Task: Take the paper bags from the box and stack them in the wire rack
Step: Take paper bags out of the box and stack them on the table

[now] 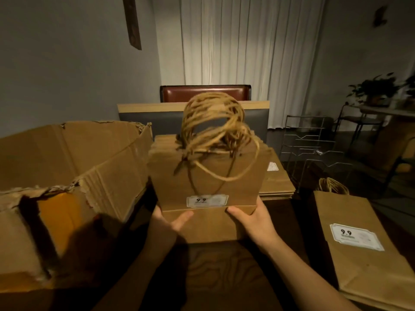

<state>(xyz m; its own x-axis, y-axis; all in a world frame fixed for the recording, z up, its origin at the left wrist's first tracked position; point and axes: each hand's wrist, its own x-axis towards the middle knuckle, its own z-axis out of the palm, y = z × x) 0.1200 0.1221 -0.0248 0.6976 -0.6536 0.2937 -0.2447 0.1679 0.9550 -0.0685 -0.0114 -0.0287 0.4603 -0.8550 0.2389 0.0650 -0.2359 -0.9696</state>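
Fingers (184,217) of both hands were clamped round a bundle of paper bags (206,176), held up between the box (67,167) and wire rack (314,142); carry step, next needed swinging right to the rack

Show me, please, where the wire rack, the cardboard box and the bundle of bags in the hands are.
wire rack (312,140): head view, on its middle wire tier.
cardboard box (74,158): head view, on the raised flap.
bundle of bags (208,182): head view, on the front bag's face.

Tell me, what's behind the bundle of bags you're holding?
Behind the held bundle, a flat stack of paper bags lies on the table. Most of it is covered; further back, a chair.
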